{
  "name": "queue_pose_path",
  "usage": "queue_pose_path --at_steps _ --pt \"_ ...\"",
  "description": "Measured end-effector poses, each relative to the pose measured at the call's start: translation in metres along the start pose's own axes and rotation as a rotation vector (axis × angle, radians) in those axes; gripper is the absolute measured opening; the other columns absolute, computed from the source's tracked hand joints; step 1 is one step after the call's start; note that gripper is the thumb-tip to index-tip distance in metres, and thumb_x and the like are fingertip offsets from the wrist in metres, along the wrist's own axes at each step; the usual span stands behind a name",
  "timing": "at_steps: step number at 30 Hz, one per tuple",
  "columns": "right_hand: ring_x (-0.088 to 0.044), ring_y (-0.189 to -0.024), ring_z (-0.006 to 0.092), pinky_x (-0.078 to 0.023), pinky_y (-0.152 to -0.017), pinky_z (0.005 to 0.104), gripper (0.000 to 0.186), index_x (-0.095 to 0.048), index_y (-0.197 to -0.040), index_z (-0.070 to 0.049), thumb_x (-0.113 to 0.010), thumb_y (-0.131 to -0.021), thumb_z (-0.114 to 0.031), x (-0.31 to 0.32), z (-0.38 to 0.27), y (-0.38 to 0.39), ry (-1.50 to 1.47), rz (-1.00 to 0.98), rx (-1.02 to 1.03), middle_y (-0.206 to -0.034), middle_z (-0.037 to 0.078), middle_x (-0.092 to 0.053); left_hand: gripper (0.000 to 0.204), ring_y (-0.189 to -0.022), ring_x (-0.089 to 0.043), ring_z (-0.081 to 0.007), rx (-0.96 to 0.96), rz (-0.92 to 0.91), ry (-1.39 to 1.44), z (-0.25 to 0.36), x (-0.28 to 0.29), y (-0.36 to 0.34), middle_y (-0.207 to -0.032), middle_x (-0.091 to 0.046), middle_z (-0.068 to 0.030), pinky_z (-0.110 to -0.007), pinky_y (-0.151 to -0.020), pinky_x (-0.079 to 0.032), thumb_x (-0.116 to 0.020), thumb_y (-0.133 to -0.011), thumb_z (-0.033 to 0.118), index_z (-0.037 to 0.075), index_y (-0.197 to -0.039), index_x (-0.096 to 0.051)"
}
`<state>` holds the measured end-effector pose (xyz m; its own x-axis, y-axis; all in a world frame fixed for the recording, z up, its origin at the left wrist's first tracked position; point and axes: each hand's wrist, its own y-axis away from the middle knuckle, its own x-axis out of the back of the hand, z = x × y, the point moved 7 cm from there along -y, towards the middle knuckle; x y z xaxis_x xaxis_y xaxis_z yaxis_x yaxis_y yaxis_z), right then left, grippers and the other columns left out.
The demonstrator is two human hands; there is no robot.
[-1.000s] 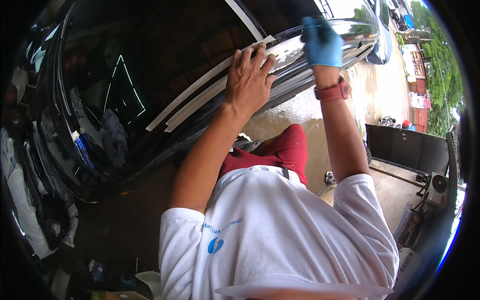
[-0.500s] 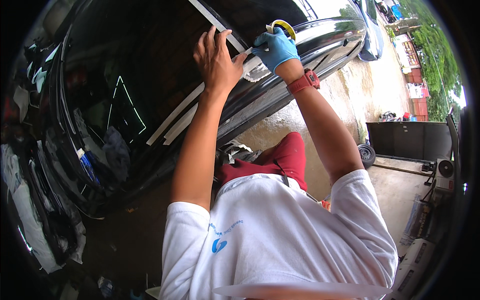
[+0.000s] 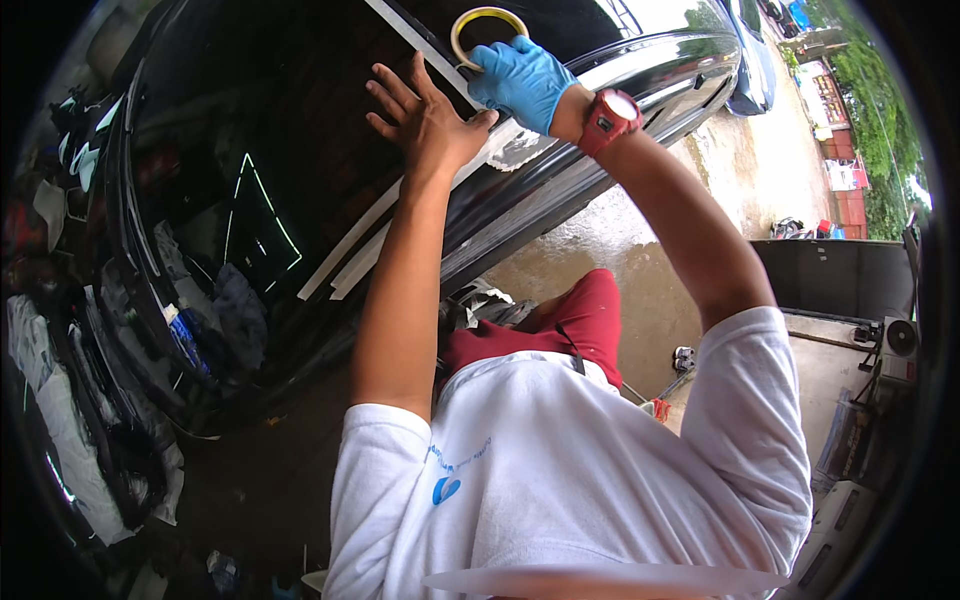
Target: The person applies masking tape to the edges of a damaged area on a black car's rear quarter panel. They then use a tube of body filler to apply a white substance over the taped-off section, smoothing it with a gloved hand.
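Note:
A roll of masking tape [image 3: 457, 38] with a yellow inner ring is gripped in my right hand [image 3: 525, 88], which wears a blue glove. It is over the side of a glossy black car [image 3: 300, 110]. Bare, with its fingers spread, my left hand [image 3: 435, 130] is at the panel, its thumb close to the gloved fingers; whether its palm touches, I cannot tell. A pale tape strip [image 3: 418, 42] runs up and left from between the hands. Two more strips [image 3: 352, 240] lie below, partly behind my left forearm. Near my right wrist is a whitish rough patch [image 3: 520, 150].
Car parts with plastic wrapping [image 3: 65, 430] stand at the left. A wet concrete floor [image 3: 640, 235] stretches right of the car. Further right are a dark panel [image 3: 830, 275] and an air-conditioner unit [image 3: 898, 345]. Another car [image 3: 752, 75] is beyond.
My right hand has moved up and left with the tape roll, turning it so the ring faces me more. My left hand has spread its fingers wider, shifting slightly down.

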<state>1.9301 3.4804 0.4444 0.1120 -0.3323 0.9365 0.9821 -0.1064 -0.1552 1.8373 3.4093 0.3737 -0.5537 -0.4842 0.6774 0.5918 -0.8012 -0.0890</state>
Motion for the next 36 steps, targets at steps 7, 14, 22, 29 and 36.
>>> queue_pose_path --at_steps 7,14,22,29,36 --pt "-0.068 -0.107 0.0261 -0.055 -0.093 0.0359 0.021 -0.082 -0.097 -0.021 -0.078 -0.078 -0.013 -0.009 -0.013 -0.048 -0.018 -0.439 0.132 -0.115 -0.002 -0.069 0.147 -0.161 0.013 -0.0546 -0.001 0.019 0.018 -0.011 -0.003 0.0 -0.169 0.015 -0.0422 -0.077 -0.122 0.0 -0.094 -0.069 0.059 0.007 -0.168 0.001" --pt "-0.067 -0.114 0.0239 -0.05 -0.099 0.0392 0.041 -0.076 -0.112 -0.017 -0.085 -0.074 -0.029 -0.003 0.004 -0.045 0.235 -0.206 0.143 -0.116 0.002 -0.068 0.142 -0.161 0.014 -0.0539 -0.018 0.031 -0.006 0.0 0.004 0.001 -0.169 0.014 -0.0423 -0.076 -0.122 0.004 -0.093 -0.071 0.057 0.004 -0.168 -0.003" --pt "-0.069 -0.106 0.0371 -0.051 -0.094 0.0478 0.037 -0.064 -0.126 -0.01 -0.076 -0.092 -0.02 0.098 0.042 0.025 -0.203 0.589 -0.574 -0.109 0.015 -0.071 0.147 -0.162 0.014 -0.05 0.022 -0.025 -0.065 0.003 0.007 0.0 -0.172 0.013 -0.0373 -0.073 -0.124 0.005 -0.093 -0.068 0.063 0.01 -0.17 -0.002" --pt "-0.066 -0.084 0.0366 -0.053 -0.075 0.044 0.033 -0.063 -0.126 -0.005 -0.068 -0.094 -0.006 0.097 -0.002 0.157 -0.601 0.536 -0.959 -0.101 0.02 -0.068 0.147 -0.162 0.015 -0.0498 0.056 -0.024 -0.092 -0.006 0.01 -0.016 -0.173 0.012 -0.0367 -0.073 -0.124 0.005 -0.092 -0.068 0.066 0.012 -0.171 -0.001" --pt "-0.049 -0.072 0.0103 -0.047 -0.067 0.0294 0.032 -0.059 -0.13 -0.007 -0.065 -0.099 -0.004 0.049 -0.038 0.295 -0.716 0.487 -1.281 -0.091 0.003 -0.056 0.146 -0.162 0.013 -0.0505 0.03 0.026 -0.066 -0.011 0.019 -0.034 -0.173 0.01 -0.0365 -0.075 -0.123 0.005 -0.09 -0.07 0.07 0.013 -0.171 -0.002"
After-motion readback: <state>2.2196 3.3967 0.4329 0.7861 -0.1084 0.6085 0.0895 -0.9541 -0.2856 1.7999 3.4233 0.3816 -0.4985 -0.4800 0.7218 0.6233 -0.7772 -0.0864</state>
